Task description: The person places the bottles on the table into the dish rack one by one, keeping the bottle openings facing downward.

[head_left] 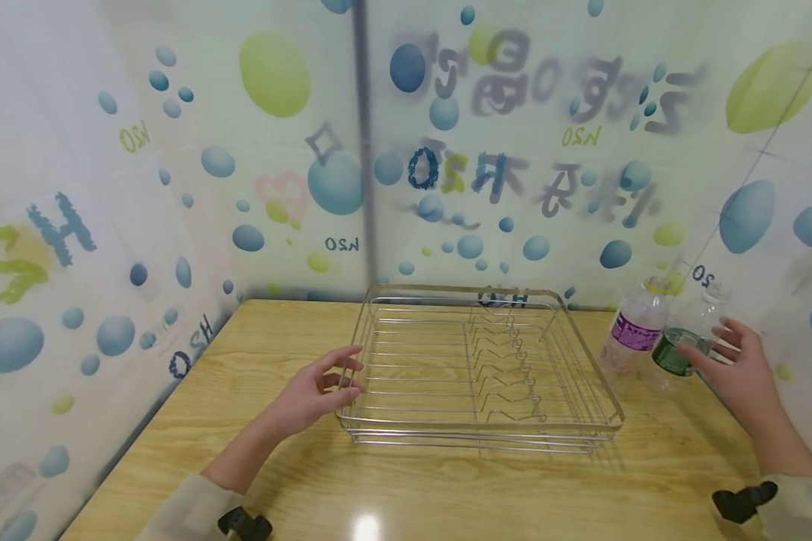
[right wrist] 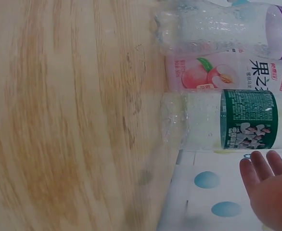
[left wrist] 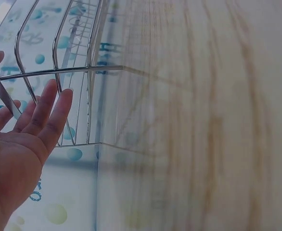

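A wire dish rack (head_left: 477,426) with a raised rim stands on the wooden table. My left hand (head_left: 311,394) is at its left side, fingers spread and touching the rim; in the left wrist view the left hand (left wrist: 23,154) has fairly straight fingers against the rack's wires (left wrist: 59,70). At the right, my right hand (head_left: 740,368) is held around the far side of a clear plastic bottle with a green label (head_left: 677,352). In the right wrist view the fingers of the right hand (right wrist: 271,192) look apart from this bottle (right wrist: 249,119).
Left of the green-labelled bottle stands a clear bottle with a purple label (head_left: 634,332). Between them in the right wrist view shows a pink peach-printed drink package (right wrist: 208,72). Printed curtains (head_left: 298,248) hang along the table's back and sides.
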Available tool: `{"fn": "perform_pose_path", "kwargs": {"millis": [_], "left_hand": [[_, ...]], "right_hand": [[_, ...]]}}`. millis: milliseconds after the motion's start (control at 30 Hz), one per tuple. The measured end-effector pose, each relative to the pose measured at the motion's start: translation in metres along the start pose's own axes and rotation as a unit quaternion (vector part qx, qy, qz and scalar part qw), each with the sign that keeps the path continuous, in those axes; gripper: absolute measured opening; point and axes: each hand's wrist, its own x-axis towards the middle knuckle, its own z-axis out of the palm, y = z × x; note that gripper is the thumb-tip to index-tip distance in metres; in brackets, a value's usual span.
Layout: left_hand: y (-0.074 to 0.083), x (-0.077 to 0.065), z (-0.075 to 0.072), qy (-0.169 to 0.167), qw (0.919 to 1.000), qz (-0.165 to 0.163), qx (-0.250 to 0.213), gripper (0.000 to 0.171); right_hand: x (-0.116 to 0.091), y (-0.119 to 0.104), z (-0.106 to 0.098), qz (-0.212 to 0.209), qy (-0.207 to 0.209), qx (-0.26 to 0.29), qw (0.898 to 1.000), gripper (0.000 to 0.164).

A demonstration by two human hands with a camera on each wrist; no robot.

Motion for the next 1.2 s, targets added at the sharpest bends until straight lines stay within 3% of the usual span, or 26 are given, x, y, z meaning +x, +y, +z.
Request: {"fn": "perform_pose_path", "kwargs": {"millis": [300, 600, 733, 1000, 1200], "left_hand": [[-0.001, 0.0, 0.0, 0.0, 1.0, -0.003, 0.002, 0.069], [0.0, 0.001, 0.0, 0.001, 1.0, -0.003, -0.003, 0.069], [0.0, 0.001, 0.0, -0.001, 1.0, 0.001, 0.0, 0.068], [-0.001, 0.001, 0.0, -0.001, 1.0, -0.003, -0.006, 0.069], [-0.001, 0.0, 0.0, -0.003, 1.0, -0.001, -0.009, 0.069]], "right_hand": [[0.001, -0.007, 0.007, -0.008, -0.023, -0.009, 1.0, 0.103], [0.0, -0.005, 0.005, -0.008, 0.003, -0.024, 1.0, 0.101], [-0.005, -0.006, 0.002, -0.032, 0.012, -0.025, 0.999, 0.099], [-0.025, -0.026, 0.003, -0.075, 0.075, -0.015, 0.994, 0.09], [-0.045, -0.055, 0.001, -0.14, 0.127, 0.014, 0.982, 0.081]]}}
